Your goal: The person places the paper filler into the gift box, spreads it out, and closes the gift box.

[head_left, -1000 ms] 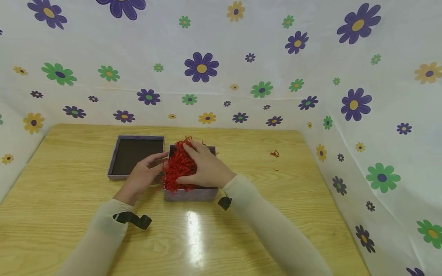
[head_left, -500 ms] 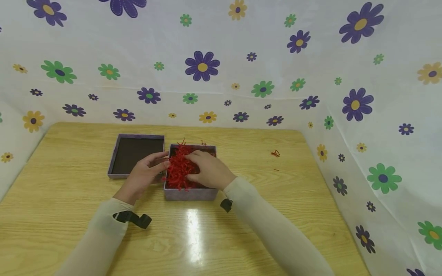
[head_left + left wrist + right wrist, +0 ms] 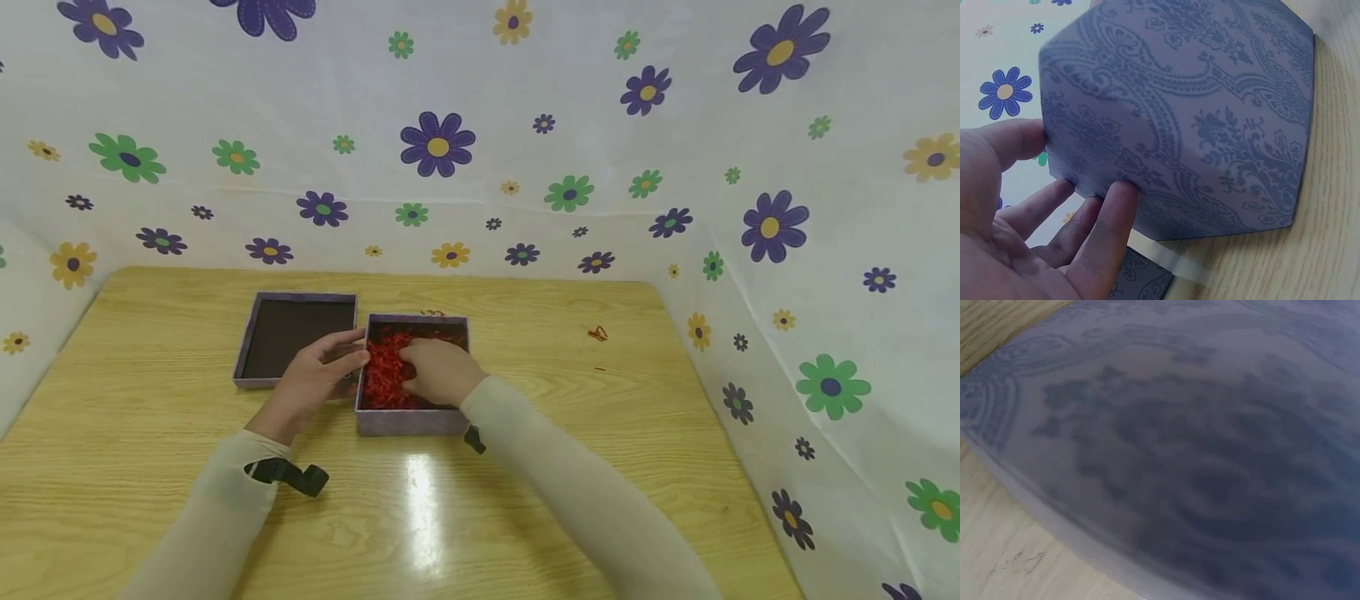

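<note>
In the head view a purple-grey patterned box (image 3: 412,423) stands uncovered, with red shredded paper (image 3: 382,371) filling its left part. My left hand (image 3: 317,377) steadies the box's left wall. The left wrist view shows its fingertips and thumb against the patterned outside of that wall, the fingers fairly straight and spread. My right hand (image 3: 446,373) reaches down inside the box, thumb and fingers at the paper. Its fingertips are hidden in the red strands. Only the patterned outside of the box (image 3: 1166,456) shows in the right wrist view.
Left of the box lies its lid (image 3: 296,333), dark inside face up, partly behind the left hand. A few loose red strands (image 3: 432,313) lie behind the box, and a small tuft (image 3: 597,334) lies to the right. A flowered white sheet (image 3: 480,167) rises behind the table.
My right hand has sunk into the box and the red paper has gone down with it; it stuck up over the rim before and now lies below it. The left hand has stayed put.
</note>
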Demonstrator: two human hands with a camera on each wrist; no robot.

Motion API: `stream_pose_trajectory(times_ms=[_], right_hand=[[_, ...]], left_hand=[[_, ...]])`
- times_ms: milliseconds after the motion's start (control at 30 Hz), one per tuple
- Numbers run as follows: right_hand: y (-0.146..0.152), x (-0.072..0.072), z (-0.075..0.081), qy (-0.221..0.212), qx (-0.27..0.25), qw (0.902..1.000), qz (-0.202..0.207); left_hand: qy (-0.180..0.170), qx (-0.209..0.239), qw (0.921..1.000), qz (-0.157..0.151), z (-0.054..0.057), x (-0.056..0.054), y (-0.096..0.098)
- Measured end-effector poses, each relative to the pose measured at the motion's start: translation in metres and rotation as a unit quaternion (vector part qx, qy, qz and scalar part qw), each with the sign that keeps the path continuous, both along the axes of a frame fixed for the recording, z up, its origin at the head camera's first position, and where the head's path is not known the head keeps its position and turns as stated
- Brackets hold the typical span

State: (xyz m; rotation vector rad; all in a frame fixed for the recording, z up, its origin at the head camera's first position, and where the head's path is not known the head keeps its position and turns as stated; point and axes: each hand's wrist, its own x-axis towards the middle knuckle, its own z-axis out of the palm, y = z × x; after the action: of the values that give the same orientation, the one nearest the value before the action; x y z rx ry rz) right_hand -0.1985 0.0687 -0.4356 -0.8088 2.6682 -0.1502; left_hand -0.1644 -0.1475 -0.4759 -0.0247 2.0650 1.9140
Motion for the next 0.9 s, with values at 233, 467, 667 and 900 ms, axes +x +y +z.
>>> stream_pose_trajectory(times_ms=[233,467,667,900], right_hand=[[0.012,0.009,0.019,-0.021,-0.015,0.9996,0.012],[0.038,0.014,0.046,0.007,-0.104,0.9945,0.016],[0.043,0.004,0.045,-0.002,-0.192,0.9812,-0.017],[0.037,-0.022,0.030,-0.035,-0.161,0.9802,-0.109]], left_hand=[[-0.001,0.001,1.0000,-0.006,-0.001,0.000,-0.001],[-0.002,0.004,1.0000,-0.009,0.000,-0.001,-0.001],[-0.004,0.002,1.0000,-0.003,-0.001,-0.001,-0.003],[-0.004,0.001,1.0000,-0.004,-0.001,-0.002,-0.002]])
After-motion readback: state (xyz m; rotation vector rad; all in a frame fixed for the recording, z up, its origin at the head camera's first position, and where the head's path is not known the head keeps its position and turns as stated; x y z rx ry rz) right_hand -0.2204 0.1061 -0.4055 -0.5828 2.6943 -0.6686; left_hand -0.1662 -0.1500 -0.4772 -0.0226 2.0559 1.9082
